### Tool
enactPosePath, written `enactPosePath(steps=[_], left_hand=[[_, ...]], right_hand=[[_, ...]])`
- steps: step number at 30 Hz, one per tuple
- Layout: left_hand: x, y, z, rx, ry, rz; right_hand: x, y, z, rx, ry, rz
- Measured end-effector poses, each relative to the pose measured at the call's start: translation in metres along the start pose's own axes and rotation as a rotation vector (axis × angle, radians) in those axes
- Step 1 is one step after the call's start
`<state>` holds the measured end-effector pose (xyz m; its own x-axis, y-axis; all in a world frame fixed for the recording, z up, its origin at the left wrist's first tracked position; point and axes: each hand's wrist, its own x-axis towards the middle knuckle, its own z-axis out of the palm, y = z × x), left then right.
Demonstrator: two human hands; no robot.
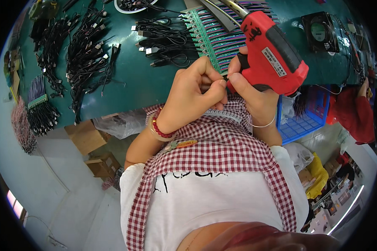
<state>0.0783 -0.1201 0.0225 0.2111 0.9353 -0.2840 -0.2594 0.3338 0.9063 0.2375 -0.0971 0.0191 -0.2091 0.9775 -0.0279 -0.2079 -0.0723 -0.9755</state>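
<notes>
A person seen from above sits at a dark green workbench, wearing a red-and-white checked apron over a white shirt. The right hand is wrapped around the grip of a red pistol-shaped soldering gun, fingers closed tight on it, its metal barrel pointing to the far side. The left hand, with a red bead bracelet at the wrist, has thumb and fingers pinched narrowly together on something very small, probably a thin wire, held at the near edge of the bench where the two hands meet; the item itself is too small to make out. Just beyond the hands lies a row of green circuit strips with purple wiring. Bundles of black cables with plugs lie to the far left, and more black cables sit beside the strips. A small black fan stands at the far right, and a blue plastic crate sits below the bench on the right. Judging from this, the risk is a burn: the pinching fingertips are very close to the tool, and a slip could bring a hot part against skin. A loose pinch could also drop the tiny piece into the lap.
</notes>
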Motion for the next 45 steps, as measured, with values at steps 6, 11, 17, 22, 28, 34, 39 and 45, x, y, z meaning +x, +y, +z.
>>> enactPosePath(steps=[6, 11, 17, 22, 28, 34, 39, 45], left_hand=[[-0.004, -0.008, 0.000, 0.375, 0.069, 0.258], [0.001, -0.013, -0.006, 0.842, 0.197, 0.540], [0.002, -0.014, -0.005, 1.053, 0.167, 0.620], [0.001, -0.016, 0.000, 0.810, 0.196, 0.539], [0.005, -0.022, -0.003, 1.072, 0.305, 0.614], [0.019, -0.036, -0.030, 1.195, 0.306, 0.613], [0.022, -0.036, -0.028, 1.148, 0.304, 0.596], [0.030, -0.031, -0.027, 1.175, 0.248, 0.596]], right_hand=[[-0.003, 0.003, -0.001, -0.163, -0.035, -0.030], [0.000, 0.009, -0.003, -0.174, 0.111, -0.047], [-0.007, 0.012, 0.000, -0.197, 0.066, 0.053], [-0.009, 0.014, 0.004, -0.078, 0.116, 0.022], [-0.017, 0.023, 0.004, -0.044, 0.194, 0.065], [-0.040, 0.028, -0.040, -0.110, 0.217, -0.128], [-0.070, 0.028, -0.073, -0.017, 0.139, -0.108], [-0.111, 0.049, -0.102, -0.291, 0.010, 0.039]])
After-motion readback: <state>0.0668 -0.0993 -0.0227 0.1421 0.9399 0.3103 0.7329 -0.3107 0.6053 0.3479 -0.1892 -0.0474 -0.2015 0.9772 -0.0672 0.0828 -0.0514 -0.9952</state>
